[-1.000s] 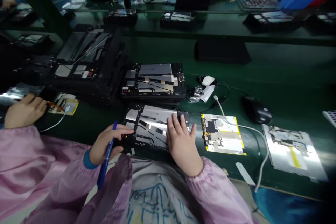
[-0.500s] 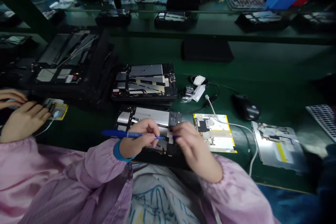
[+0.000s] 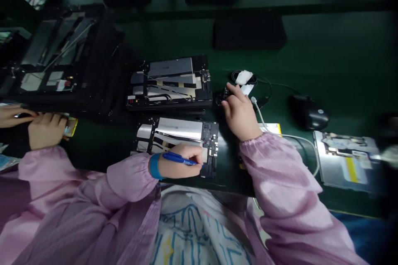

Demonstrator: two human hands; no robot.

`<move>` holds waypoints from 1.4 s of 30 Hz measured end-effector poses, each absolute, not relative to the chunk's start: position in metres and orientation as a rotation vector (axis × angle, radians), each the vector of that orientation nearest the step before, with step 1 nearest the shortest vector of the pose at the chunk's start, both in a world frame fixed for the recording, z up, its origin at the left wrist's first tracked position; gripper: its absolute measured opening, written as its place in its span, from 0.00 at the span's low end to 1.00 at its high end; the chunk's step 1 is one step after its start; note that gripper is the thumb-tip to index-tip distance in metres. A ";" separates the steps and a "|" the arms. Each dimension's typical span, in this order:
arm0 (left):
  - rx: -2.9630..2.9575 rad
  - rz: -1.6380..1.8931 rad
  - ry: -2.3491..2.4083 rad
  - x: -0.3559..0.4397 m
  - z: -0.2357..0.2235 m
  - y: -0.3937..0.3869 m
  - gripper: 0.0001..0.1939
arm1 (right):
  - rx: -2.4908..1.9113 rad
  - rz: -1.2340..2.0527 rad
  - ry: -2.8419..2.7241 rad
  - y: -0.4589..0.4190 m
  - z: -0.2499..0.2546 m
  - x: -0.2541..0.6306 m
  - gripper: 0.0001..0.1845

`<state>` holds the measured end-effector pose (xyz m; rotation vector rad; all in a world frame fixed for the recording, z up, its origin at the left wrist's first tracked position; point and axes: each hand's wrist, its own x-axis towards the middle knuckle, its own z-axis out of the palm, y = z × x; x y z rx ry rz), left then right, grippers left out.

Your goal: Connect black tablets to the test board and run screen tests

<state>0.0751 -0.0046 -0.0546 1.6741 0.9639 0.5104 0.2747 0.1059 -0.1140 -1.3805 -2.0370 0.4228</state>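
My left hand (image 3: 180,162) rests on the lower part of an opened tablet (image 3: 177,129), shut on a blue pen (image 3: 179,158) whose tip is hidden under my fingers. The tablet lies in a black frame, with silver foil panels and thin black cables showing. My right hand (image 3: 240,112) is away from it, pinching a small clear packet (image 3: 222,97) beside white pads (image 3: 244,77) on a coiled black cable. A second opened tablet (image 3: 169,80) lies just beyond the first.
A co-worker's hands (image 3: 46,128) in a pink sleeve work at the far left by a small yellow-edged board (image 3: 71,127). Black frames (image 3: 52,60) are stacked at the left. A black mouse (image 3: 309,118), white cable (image 3: 259,114) and silver panel (image 3: 348,161) lie on the right of the green bench.
My right hand has left the front tablet and moved up to the small packet. My left hand now holds the pen low on the tablet. The view has tilted downward.
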 end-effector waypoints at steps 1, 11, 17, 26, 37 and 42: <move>1.701 0.492 0.954 0.075 -0.054 -0.004 0.08 | -1.394 0.413 -2.037 0.106 -0.113 0.275 0.12; 1.555 0.538 0.955 0.074 -0.056 -0.004 0.05 | -1.148 0.701 -2.005 0.042 -0.065 0.276 0.11; 1.115 0.829 1.012 0.066 -0.051 -0.004 0.10 | -1.122 0.961 -1.882 -0.017 -0.075 0.267 0.07; 1.310 0.694 0.955 0.064 -0.055 -0.007 0.09 | -1.129 1.098 -1.830 -0.027 -0.070 0.250 0.08; 1.405 1.095 1.417 -0.012 -0.033 -0.025 0.07 | -1.548 0.730 -1.920 -0.036 -0.093 0.259 0.31; 1.058 1.316 1.561 -0.062 -0.060 -0.046 0.14 | -1.579 0.927 -1.947 -0.043 -0.113 0.248 0.40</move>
